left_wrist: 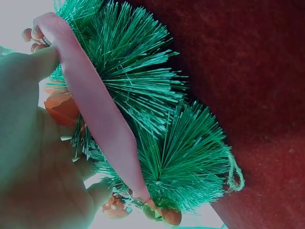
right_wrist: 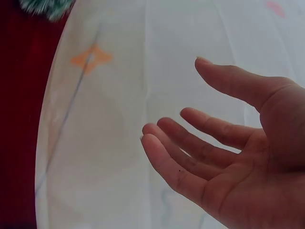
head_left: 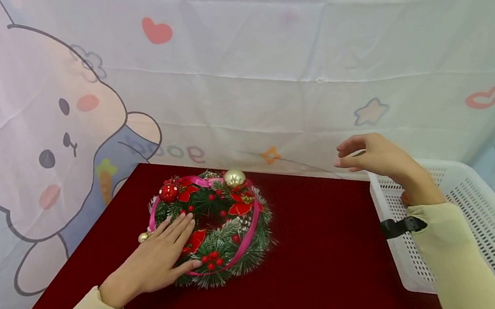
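On the dark red cloth lies a green Christmas wreath [head_left: 256, 251] with frosted tips, red flowers, berry clusters and a pink ribbon [head_left: 249, 232]. A gold ball [head_left: 234, 178] sits at its top, a red ball [head_left: 168, 192] at its upper left. My left hand [head_left: 160, 257] rests on the wreath's lower left side, fingers extended. In the left wrist view the ribbon [left_wrist: 97, 102] crosses the green bristles [left_wrist: 138, 67] beside that hand. My right hand [head_left: 379, 158] is raised in the air near the basket, fingers loosely bent and holding nothing.
A white perforated plastic basket [head_left: 414, 284] stands on the right, partly behind my right forearm. A small orange thing [head_left: 405, 198] shows inside it, mostly hidden by the wrist. Behind the red cloth [head_left: 317, 266] hangs a printed white curtain [head_left: 244, 107].
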The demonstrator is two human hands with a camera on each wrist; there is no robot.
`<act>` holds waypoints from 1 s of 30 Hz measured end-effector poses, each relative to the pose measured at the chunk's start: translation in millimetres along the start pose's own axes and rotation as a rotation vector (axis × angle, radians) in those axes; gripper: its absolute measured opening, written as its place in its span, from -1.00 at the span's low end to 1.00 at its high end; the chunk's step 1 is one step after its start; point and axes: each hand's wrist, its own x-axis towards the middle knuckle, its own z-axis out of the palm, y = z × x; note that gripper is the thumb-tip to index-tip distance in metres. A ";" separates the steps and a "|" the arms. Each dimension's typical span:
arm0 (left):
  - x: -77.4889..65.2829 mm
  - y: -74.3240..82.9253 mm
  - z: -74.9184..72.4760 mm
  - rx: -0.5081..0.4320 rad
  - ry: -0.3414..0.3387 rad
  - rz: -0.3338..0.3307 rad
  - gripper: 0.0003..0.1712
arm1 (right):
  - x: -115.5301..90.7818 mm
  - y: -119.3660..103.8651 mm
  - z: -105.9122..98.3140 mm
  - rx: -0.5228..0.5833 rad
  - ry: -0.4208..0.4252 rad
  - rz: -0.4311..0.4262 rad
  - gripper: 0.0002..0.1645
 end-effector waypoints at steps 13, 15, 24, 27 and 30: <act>-1.9 -0.1 -1.8 -0.004 -0.001 -0.002 0.04 | 46.8 -58.3 66.3 0.054 -0.123 -0.192 -0.38; -1.8 -0.7 -1.6 0.001 0.004 -0.001 0.04 | 51.6 -64.7 76.2 0.089 -0.143 -0.206 -0.37; -2.4 -1.9 -1.9 0.014 0.024 0.002 0.04 | 73.0 -81.6 130.9 0.085 -0.155 -0.221 -0.25; -2.0 -2.1 -2.1 0.013 0.016 0.004 0.04 | 81.0 -81.2 148.5 0.057 -0.148 -0.218 -0.21; -1.8 -2.3 -1.7 0.009 0.010 0.004 0.04 | 88.0 -80.5 162.7 0.012 -0.135 -0.203 -0.17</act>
